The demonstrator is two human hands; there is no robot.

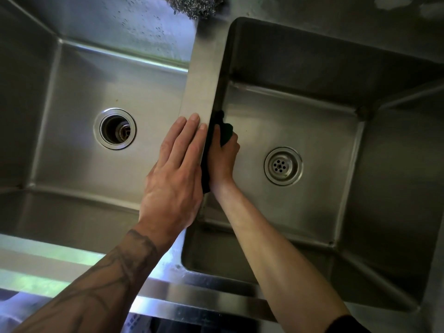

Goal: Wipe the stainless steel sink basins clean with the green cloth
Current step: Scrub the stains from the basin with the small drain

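Gripping green cloth [227, 132], right hand [222, 161] presses right basin [317, 126] inner wall.

Dim overall, bluish-green glare on near rim [72, 258], deep shadow in right basin [396, 236], wide-angle bending at edges

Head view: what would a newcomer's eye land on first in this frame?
The two hands at centre: the left hand lies flat on the divider between the basins, while the right hand grips the green cloth against the wall of the right basin beside it. Then the two drains: the left drain open and dark, the right drain with a perforated strainer.
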